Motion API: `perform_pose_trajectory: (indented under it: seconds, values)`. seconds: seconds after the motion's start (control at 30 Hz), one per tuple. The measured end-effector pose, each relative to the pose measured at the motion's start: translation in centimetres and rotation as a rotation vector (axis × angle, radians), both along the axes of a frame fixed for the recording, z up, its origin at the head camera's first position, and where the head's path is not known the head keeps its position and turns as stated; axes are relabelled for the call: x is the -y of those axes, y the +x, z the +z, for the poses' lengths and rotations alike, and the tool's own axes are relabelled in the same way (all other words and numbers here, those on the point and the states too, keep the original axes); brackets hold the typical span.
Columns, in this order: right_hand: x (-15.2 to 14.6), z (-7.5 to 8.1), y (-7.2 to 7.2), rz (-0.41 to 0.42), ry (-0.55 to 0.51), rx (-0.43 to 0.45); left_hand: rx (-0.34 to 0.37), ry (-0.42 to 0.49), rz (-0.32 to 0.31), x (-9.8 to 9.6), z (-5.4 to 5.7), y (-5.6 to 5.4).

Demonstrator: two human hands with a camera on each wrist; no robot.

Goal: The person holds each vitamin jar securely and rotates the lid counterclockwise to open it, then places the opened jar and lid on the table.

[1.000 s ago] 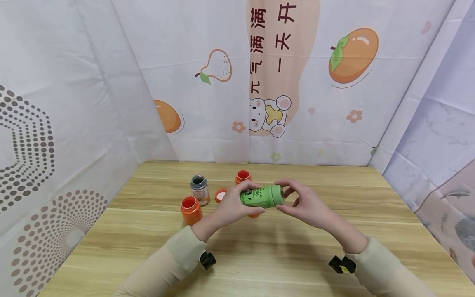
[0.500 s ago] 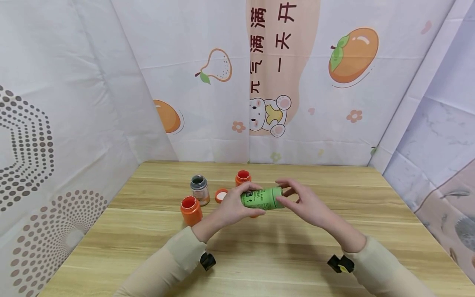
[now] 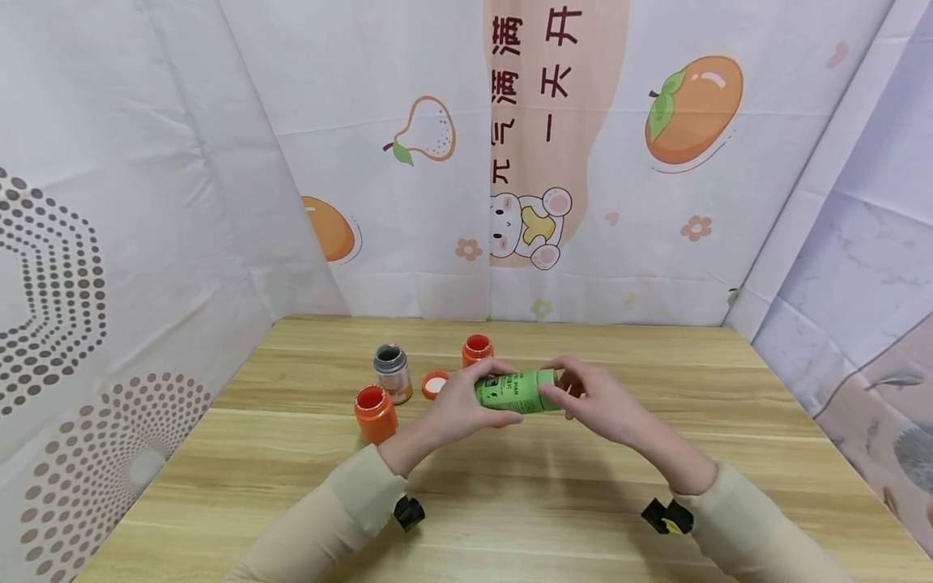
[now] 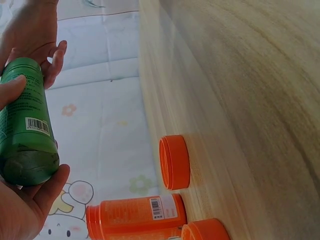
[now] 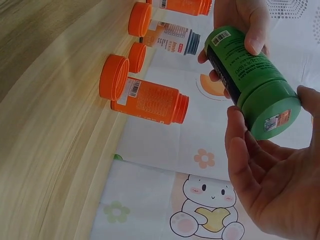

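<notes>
A green bottle (image 3: 510, 393) with printed text is held on its side above the table. My left hand (image 3: 457, 402) grips its body, thumb on one side and fingers round the other. At the right end my right hand (image 3: 603, 403) holds the green cap (image 5: 272, 112) between thumb and fingers. In the right wrist view the cap sits on the bottle, a small sticker on its flat top. The left wrist view shows a barcode on the bottle's lower part.
Left of the hands stand an uncapped orange bottle (image 3: 377, 414) and an uncapped grey-necked bottle (image 3: 394, 379). Another uncapped orange bottle (image 3: 477, 346) is behind them. Several orange caps, including an upturned orange cap (image 3: 435, 384), lie nearby on the wooden table (image 3: 583, 518). Printed curtains surround it.
My right thumb and fingers have shifted round the cap and come in closer on it. The bottle has moved slightly right in the left hand's steady grip.
</notes>
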State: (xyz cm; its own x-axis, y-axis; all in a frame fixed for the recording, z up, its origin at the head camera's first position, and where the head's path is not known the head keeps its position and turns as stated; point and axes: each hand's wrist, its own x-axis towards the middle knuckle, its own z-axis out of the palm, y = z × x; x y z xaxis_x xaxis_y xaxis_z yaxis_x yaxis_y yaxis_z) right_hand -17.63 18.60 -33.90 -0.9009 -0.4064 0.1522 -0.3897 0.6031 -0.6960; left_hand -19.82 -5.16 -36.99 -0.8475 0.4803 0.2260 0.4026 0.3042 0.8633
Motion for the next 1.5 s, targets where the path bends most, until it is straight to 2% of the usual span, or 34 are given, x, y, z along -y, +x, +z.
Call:
perform_pose_trajectory:
  seconds: [0.4,0.93,1.27,1.37,1.5]
  values:
    - [-0.22,-0.05,0.24,0.004,0.056,-0.116,0.001,0.001,0.014,0.1,0.0,-0.11]
    - [-0.61,-0.06,0.29,0.067,0.008,-0.167,-0.016,0.009,0.003,0.19,0.03,-0.24]
    - [-0.61,-0.11,0.32,0.106,-0.023,-0.33,-0.001,0.014,0.008,0.18,0.44,-0.08]
    - [-0.59,-0.14,0.3,0.109,-0.022,-0.321,0.001,0.012,0.01,0.22,0.46,-0.04]
    - [-0.52,-0.15,0.28,0.094,-0.02,-0.256,0.003,0.01,0.006,0.27,0.38,0.03]
